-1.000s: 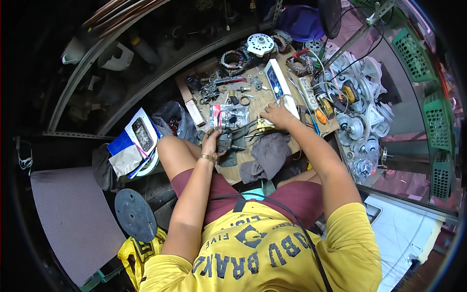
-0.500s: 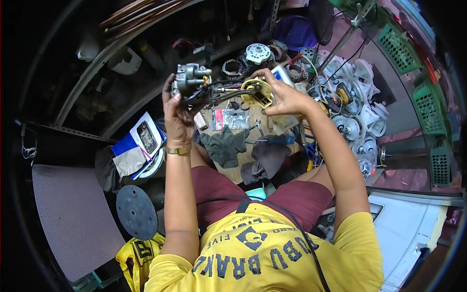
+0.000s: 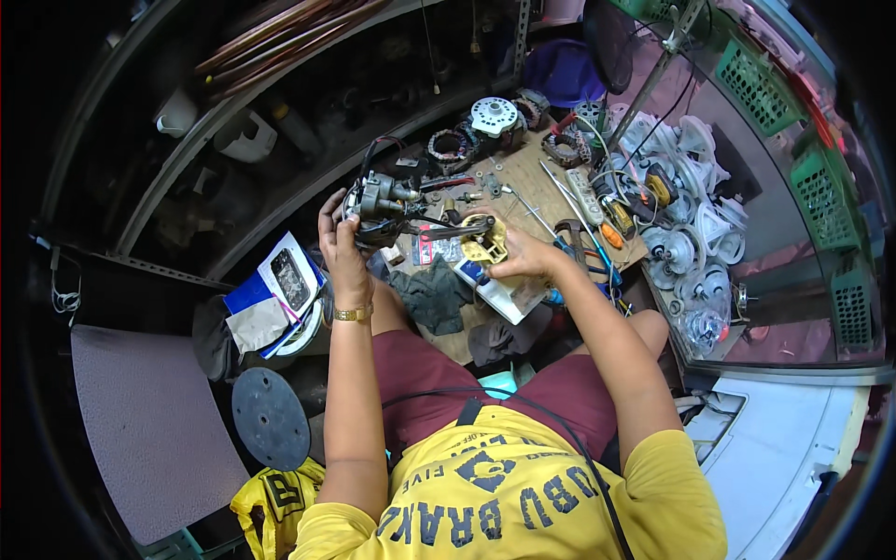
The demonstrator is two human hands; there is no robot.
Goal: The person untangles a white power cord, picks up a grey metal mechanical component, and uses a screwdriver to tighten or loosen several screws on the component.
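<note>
My left hand [image 3: 340, 245] is closed around a grey metal electric motor [image 3: 381, 198] with wires on it, held above the bench. My right hand [image 3: 525, 259] grips a cream plastic housing [image 3: 485, 245]. Dark cables or a rod run between the motor and the housing; which of these, I cannot tell. Just under my right hand is a white and blue box [image 3: 511, 301], tilted, and whether my fingers also hold it is hidden. Below the held parts lie a dark green cloth [image 3: 431, 297] and a small clear packet with a red edge [image 3: 435, 248].
On the wooden bench are a hammer [image 3: 571, 235], screwdrivers [image 3: 532, 213], several wound copper stators [image 3: 448, 145] and a white round disc [image 3: 494, 117]. White plastic fan parts [image 3: 691, 243] are heaped at the right. Papers [image 3: 285, 289] lie left of my arm.
Both hands have come lower and nearer, the left slightly right, the right slightly left. The white and blue box has turned and now shows below my right hand. More bench tools are visible.
</note>
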